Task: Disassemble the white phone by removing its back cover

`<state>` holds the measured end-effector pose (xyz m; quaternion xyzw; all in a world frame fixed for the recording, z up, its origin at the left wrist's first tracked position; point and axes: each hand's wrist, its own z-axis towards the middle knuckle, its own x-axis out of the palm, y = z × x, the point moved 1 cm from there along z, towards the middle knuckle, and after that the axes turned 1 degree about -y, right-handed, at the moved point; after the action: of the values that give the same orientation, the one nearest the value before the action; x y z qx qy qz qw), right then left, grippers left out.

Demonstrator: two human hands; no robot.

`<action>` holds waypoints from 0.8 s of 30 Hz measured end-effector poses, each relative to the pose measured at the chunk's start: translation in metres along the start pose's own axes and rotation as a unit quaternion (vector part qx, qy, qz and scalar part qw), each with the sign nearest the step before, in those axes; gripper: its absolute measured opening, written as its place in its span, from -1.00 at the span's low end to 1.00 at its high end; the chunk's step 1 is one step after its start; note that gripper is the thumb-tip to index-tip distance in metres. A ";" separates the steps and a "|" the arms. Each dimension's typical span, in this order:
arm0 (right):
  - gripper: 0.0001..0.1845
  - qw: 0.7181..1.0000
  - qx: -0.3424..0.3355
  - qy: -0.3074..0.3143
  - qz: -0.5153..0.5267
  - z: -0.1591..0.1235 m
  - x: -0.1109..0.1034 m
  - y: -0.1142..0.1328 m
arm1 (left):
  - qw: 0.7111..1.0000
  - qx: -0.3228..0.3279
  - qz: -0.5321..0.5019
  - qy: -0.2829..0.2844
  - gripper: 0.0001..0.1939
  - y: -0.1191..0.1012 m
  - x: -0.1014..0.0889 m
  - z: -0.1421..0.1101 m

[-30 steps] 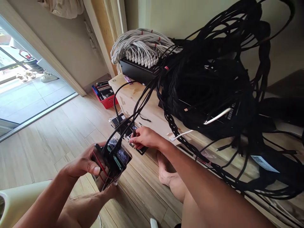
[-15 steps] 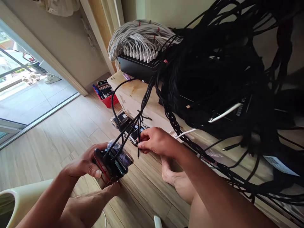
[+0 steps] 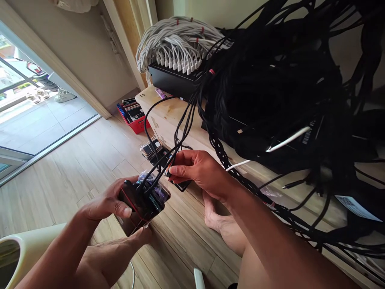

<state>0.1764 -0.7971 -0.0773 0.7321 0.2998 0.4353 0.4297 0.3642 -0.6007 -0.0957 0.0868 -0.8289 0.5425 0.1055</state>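
My left hand (image 3: 112, 202) is wrapped round a bundle of smartphones (image 3: 136, 214) standing on edge, the thumb pressed on the near face. Several black charging cables (image 3: 152, 176) run down into the upper ends of the phones. Something wrapped in clear, purplish plastic (image 3: 162, 193) lies at the bundle's far side. My right hand (image 3: 195, 170) pinches another black cable by its plug (image 3: 168, 175), just right of and above the phones, apart from them. Its fingertips partly hide the plug.
A large tangle of black cables (image 3: 270, 88) covers the wooden shelf (image 3: 168, 108) on the right. White cables (image 3: 180, 44) lie over a black box (image 3: 168, 78). A red basket (image 3: 140, 125) and stacked phones (image 3: 150, 148) sit on the floor. A cream bin (image 3: 39, 245) stands lower left.
My right hand has moved up and left, closer to the phones. The plug it holds hung downward before and now points left toward them. My left hand keeps its hold.
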 end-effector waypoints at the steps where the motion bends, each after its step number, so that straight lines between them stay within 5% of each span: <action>1: -0.87 1.000 -0.002 0.004 0.005 0.000 0.001 0.001 | 1.000 -0.001 0.002 -0.002 -0.26 0.000 0.000 0.000; 12: -0.82 1.000 -0.024 0.007 -0.018 0.001 0.009 -0.003 | 1.000 -0.020 -0.021 -0.006 -0.23 0.000 0.002 0.002; 18: -0.76 0.993 -0.080 -0.048 -0.076 0.001 0.011 -0.003 | 0.999 0.001 0.000 -0.053 -0.36 0.004 0.003 0.005; 24: -0.77 0.995 -0.051 -0.054 -0.071 0.005 0.003 -0.004 | 0.994 -0.015 -0.013 -0.108 -0.39 0.008 0.015 0.009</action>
<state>0.1819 -0.7944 -0.0811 0.7082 0.3053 0.3783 0.5120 0.3470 -0.6067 -0.1022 0.1542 -0.8421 0.5163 0.0231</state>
